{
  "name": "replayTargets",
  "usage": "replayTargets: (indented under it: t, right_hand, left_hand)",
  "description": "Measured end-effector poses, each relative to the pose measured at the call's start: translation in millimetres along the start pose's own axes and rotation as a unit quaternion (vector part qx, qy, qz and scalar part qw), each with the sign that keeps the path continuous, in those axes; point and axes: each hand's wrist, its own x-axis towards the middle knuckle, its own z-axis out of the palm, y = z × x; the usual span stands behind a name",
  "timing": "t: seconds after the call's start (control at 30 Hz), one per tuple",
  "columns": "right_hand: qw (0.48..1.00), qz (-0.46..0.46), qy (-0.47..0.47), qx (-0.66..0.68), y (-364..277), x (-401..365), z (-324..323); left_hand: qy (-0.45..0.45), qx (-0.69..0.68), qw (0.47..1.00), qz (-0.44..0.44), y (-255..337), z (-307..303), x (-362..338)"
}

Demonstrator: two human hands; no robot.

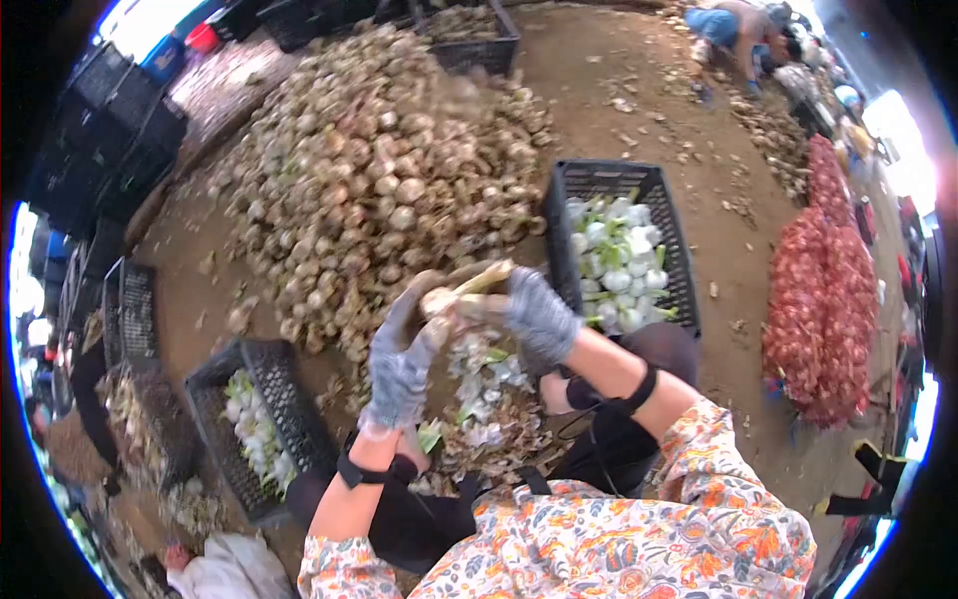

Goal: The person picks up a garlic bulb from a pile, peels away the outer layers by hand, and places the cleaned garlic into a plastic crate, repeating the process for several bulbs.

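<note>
Above the heap's near edge, my left hand, in a grey glove, is closed around a garlic bulb. Its dry stalk points up and right toward my right hand, also gloved, whose fingers are bent around the stalk end. Blur hides the exact fingertip contact. Below both hands, papery garlic skins lie between my feet. Beyond them rises a large heap of unpeeled garlic. Close by my right knee, a black crate holds cleaned white garlic bulbs with green stems.
Another black crate with white bulbs stands tilted at my left. Red mesh sacks of bulbs lie far right. A crouching person works at the upper right. Stacked dark crates stand at upper left.
</note>
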Motion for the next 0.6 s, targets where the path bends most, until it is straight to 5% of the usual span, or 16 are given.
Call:
replayTargets:
  t: [0.07,0.13,0.17,0.2,0.23,0.27,0.3,0.4,0.47,0.5,0.53,0.6]
  right_hand:
    - [0.992,-0.001,0.051,-0.119,12,2,-1]
    - [0.986,-0.004,0.08,-0.149,24,4,3]
    - [0.986,0.0,0.084,-0.141,30,6,5]
    - [0.989,0.009,0.079,-0.123,37,7,10]
    - [0.992,0.022,0.071,-0.107,43,7,14]
    - [0.992,0.028,0.063,-0.105,48,9,18]
    - [0.985,0.012,0.055,-0.163,25,0,20]
    - [0.948,-0.011,0.062,-0.311,51,-1,27]
    - [0.957,-0.003,0.074,-0.279,55,-1,25]
    - [0.957,0.001,0.078,-0.279,51,-1,23]
    - [0.957,0.003,0.08,-0.28,46,-1,20]
    - [0.95,0.02,0.111,-0.291,68,16,15]
  left_hand:
    - [0.047,0.227,0.972,0.035,-8,2,-2]
    - [0.075,0.262,0.949,0.159,-28,3,0]
    - [0.089,0.282,0.944,0.144,-22,13,-2]
    - [0.135,0.109,0.982,0.077,-31,19,-1]
    - [0.172,0.073,0.981,-0.05,-11,26,-1]
    - [0.194,0.154,0.967,0.051,-63,-13,4]
    - [0.171,0.042,0.984,-0.035,-74,-28,10]
    - [0.136,-0.273,0.903,-0.302,-109,-81,29]
    - [0.2,-0.147,0.886,-0.391,-64,-38,33]
    - [0.134,-0.151,0.872,-0.445,-70,-43,44]
    - [0.131,-0.153,0.874,-0.443,-75,-46,37]
    - [0.064,0.008,0.984,-0.163,-38,-11,11]
